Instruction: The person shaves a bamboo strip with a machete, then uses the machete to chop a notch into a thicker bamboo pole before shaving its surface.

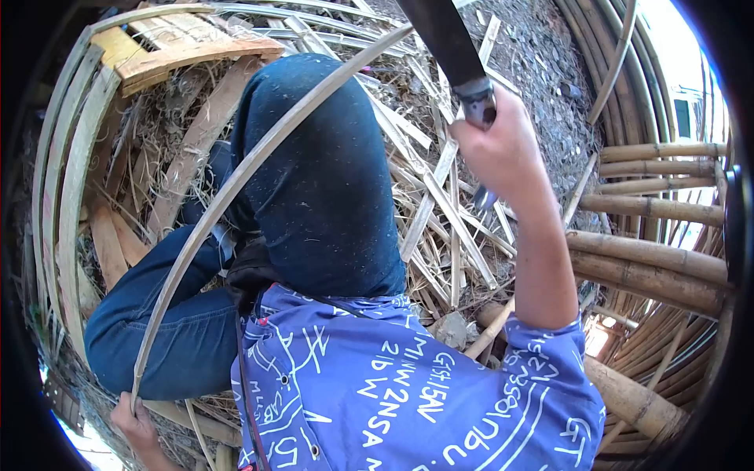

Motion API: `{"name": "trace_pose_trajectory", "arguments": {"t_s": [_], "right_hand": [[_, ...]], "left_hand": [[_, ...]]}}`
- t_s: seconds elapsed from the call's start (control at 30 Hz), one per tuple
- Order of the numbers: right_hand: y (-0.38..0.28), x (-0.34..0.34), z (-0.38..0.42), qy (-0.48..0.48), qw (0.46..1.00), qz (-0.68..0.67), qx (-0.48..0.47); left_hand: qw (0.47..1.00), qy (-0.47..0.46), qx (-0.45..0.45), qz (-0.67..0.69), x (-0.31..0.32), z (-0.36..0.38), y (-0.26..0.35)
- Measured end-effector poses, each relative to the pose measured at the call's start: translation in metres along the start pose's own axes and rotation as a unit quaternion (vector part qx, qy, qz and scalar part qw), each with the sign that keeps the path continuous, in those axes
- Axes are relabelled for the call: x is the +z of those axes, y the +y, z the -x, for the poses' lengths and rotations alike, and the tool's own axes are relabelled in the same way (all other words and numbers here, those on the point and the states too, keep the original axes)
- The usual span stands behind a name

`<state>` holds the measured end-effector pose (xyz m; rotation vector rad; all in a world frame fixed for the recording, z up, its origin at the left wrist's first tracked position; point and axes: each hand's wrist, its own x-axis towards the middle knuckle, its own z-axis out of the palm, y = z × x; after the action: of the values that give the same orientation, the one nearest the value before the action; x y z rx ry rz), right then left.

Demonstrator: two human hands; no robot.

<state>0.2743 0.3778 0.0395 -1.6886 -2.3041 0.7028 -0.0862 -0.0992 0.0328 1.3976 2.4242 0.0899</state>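
Observation:
My right hand (499, 149) is wrapped round the handle of a machete (446, 39), whose broad dark blade points up and runs out of the top of the view. Down at the lower left, my left hand (137, 428) pinches the end of a long bamboo strip (236, 179). The strip curves up over my bent knee, and its far end overlaps the machete blade in this view. My legs (322, 173) are folded in dark blue jeans dotted with small shavings.
Split bamboo pieces (428, 196) lie scattered on the ground beside my knee. A wooden frame (196, 59) and curved slats (59, 196) stand on the left. Bamboo poles (652, 259) are stacked at the right, close to my right arm.

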Motion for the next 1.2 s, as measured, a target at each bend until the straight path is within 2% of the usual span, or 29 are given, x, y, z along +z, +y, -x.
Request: {"name": "trace_pose_trajectory", "arguments": {"t_s": [0.07,0.1,0.2,0.27,0.33,0.4,0.43,0.47,0.5,0.57,0.63,0.7,0.73,0.77,0.8,0.87,0.93,1.0,1.07,1.1,1.2], "right_hand": [[0.004,-0.01,-0.013,-0.026,0.997,0.008,0.072],[0.009,-0.004,-0.022,-0.002,0.994,-0.044,0.098],[0.007,0.0,-0.019,0.003,0.99,-0.072,0.121],[0.007,-0.003,-0.007,-0.025,0.999,-0.006,0.047],[0.012,-0.008,-0.014,-0.03,0.998,-0.009,0.046],[0.017,-0.005,-0.033,-0.005,0.994,-0.046,0.098],[0.017,0.003,-0.041,-0.02,0.984,-0.117,0.132],[0.027,0.015,-0.046,-0.014,0.983,-0.139,0.116],[0.022,0.012,-0.045,0.0,0.991,-0.087,0.098],[0.018,0.001,-0.04,0.022,0.996,-0.037,0.082],[0.022,-0.011,-0.035,0.031,0.999,-0.014,0.019],[0.02,-0.012,-0.032,0.02,0.999,-0.016,0.033],[0.016,-0.012,-0.029,0.009,0.999,-0.021,0.046],[0.007,-0.009,-0.025,-0.043,0.992,-0.048,0.111],[0.001,-0.003,-0.02,-0.061,0.993,-0.046,0.094],[0.002,0.002,-0.017,-0.015,0.999,-0.024,0.016],[-0.001,-0.001,-0.016,-0.024,0.999,-0.041,0.027],[-0.005,0.0,-0.006,-0.038,0.997,-0.056,0.047],[-0.013,0.006,0.002,-0.069,0.995,-0.051,0.055],[-0.006,0.015,0.003,-0.002,0.996,-0.085,-0.009],[-0.006,0.02,0.005,0.0,0.996,-0.082,-0.019]], "left_hand": [[1.0,-0.004,0.014,-0.01,0.001,-0.003,-0.003],[1.0,-0.001,0.014,-0.021,0.001,-0.001,-0.004],[0.999,0.015,0.012,-0.041,0.001,0.001,-0.003],[1.0,0.004,0.005,-0.024,0.001,0.004,-0.008],[1.0,-0.019,0.004,-0.004,0.001,-0.002,-0.01],[0.999,-0.035,-0.016,-0.003,-0.001,0.0,-0.009],[0.999,-0.035,-0.021,-0.003,-0.002,0.0,-0.006],[1.0,0.0,0.0,-0.029,-0.002,-0.002,-0.002],[0.998,0.037,0.024,-0.053,-0.001,-0.004,0.002],[0.998,0.035,0.024,-0.053,0.003,0.003,-0.005],[0.998,0.024,0.029,-0.052,0.003,0.001,-0.01],[0.999,-0.025,-0.032,0.006,0.001,0.002,-0.012],[0.999,-0.029,-0.031,0.005,0.0,0.002,-0.01],[0.999,-0.012,-0.026,-0.018,0.0,0.001,-0.008],[0.999,0.008,-0.021,-0.041,0.0,0.0,-0.005],[0.999,0.023,-0.004,-0.048,0.001,0.0,-0.005],[0.998,0.04,0.005,-0.053,0.001,-0.001,-0.002],[0.999,-0.015,-0.023,-0.042,-0.004,-0.003,-0.002],[0.999,0.009,-0.014,-0.047,-0.001,-0.001,-0.005],[0.998,0.037,-0.005,-0.05,-0.001,-0.005,-0.002],[0.997,0.058,0.006,-0.044,-0.002,-0.01,0.013]]}}
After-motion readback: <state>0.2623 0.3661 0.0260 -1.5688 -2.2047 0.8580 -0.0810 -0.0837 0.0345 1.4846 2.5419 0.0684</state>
